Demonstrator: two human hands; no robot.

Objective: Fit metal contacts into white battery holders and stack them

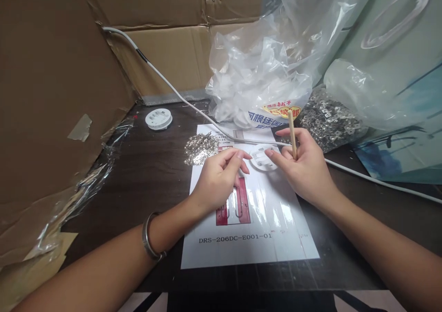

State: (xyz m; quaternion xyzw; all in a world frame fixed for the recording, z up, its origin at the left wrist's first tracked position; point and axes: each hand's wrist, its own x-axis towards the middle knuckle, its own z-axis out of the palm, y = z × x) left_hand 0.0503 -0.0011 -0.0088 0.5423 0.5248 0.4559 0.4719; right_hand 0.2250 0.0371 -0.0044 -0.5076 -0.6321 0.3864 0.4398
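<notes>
My right hand is closed around a thin wooden stick that points up between thumb and forefinger. Its thumb tip reaches over the edge of a round white plastic part; whether it presses on the part I cannot tell. Left of that part, my left hand is closed, thumb and forefinger pinched together; anything between them is too small to make out. Just beyond the left hand lies a pile of small shiny metal pieces. Under both hands is a printed sheet with a red picture and lettering.
Another round white part lies at the back left of the dark table. A white cable crosses behind my hands. Clear bags of white parts and metal pieces stand at the back. Cardboard walls the left side.
</notes>
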